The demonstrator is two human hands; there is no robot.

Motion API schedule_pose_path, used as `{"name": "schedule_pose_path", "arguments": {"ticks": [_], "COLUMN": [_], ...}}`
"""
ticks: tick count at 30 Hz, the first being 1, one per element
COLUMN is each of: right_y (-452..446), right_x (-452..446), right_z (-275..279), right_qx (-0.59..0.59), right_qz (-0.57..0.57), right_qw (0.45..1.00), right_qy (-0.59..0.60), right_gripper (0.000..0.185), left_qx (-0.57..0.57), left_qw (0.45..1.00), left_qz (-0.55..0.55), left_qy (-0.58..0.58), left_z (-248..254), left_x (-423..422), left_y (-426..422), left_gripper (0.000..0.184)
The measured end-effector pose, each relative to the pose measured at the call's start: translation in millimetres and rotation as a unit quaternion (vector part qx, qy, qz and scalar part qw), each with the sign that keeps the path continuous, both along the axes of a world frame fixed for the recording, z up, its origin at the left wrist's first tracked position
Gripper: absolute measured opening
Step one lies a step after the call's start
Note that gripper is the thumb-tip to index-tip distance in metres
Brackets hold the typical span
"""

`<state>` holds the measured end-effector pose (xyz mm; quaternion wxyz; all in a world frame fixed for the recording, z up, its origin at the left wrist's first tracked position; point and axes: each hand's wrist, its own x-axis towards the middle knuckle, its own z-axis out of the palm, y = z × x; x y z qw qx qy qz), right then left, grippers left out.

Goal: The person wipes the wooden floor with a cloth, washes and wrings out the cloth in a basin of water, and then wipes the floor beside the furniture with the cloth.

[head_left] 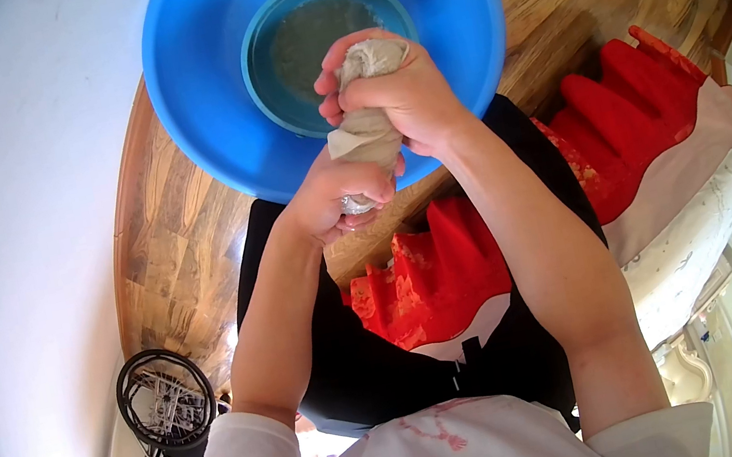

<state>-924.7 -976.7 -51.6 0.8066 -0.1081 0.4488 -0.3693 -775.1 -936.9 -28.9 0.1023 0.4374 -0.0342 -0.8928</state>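
The head view has, at far left, one white wall (pixel 25 240) and, low down, one black spoked wheel (pixel 167 405). Next comes the wood-grain floor (pixel 170 253), on which stands one large blue basin (pixel 197 72); a single smaller teal basin (pixel 255 82) sits inside it, holding murky greyish water (pixel 316 27). Two bare hands grip one beige cloth (pixel 366 133), twisted into a roll and slanting across the near side of both basins. The left hand (pixel 335 193) is clenched round its lower end; the right hand (pixel 410 88) is wrapped round the upper end, with a bunched tip showing above the thumb. Two black trouser legs flank the forearms. Red ruffled fabric (pixel 635 117) shows in two stretches, one between those legs, one farther right.
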Motion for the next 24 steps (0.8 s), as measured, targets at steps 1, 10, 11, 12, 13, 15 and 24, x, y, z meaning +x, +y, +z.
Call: {"name": "schedule_pose_path", "arguments": {"ticks": [1,10,11,12,13,15,24], "right_y": [-1,-3,-3,-2,-2,-2,-12], "right_x": [0,3,3,4,4,7,7], "right_z": [2,10,12,12,12,11,-3], "right_qx": [-0.004,-0.007,-0.01,-0.016,-0.024,-0.028,0.067], "right_qz": [0.004,0.0,0.002,0.001,0.001,-0.006,-0.117], "right_qw": [1.0,0.997,0.996,0.994,0.992,0.987,0.991], "right_qy": [-0.003,-0.082,-0.091,-0.109,-0.127,-0.159,0.001], "right_gripper": [0.032,0.027,0.027,0.027,0.027,0.026,0.027], "left_qx": [0.006,0.102,0.098,0.095,0.09,0.078,-0.061], "left_qw": [1.0,0.943,0.93,0.916,0.897,0.852,0.996], "left_qz": [0.011,0.121,0.125,0.13,0.136,0.148,0.018], "left_qy": [0.025,0.292,0.331,0.367,0.411,0.495,-0.068], "left_z": [-1,-18,-21,-23,-26,-32,2], "left_x": [1,0,-1,-2,-5,-10,5], "left_y": [1,14,14,15,16,16,-15], "left_gripper": [0.032,0.027,0.027,0.027,0.026,0.026,0.043]}}
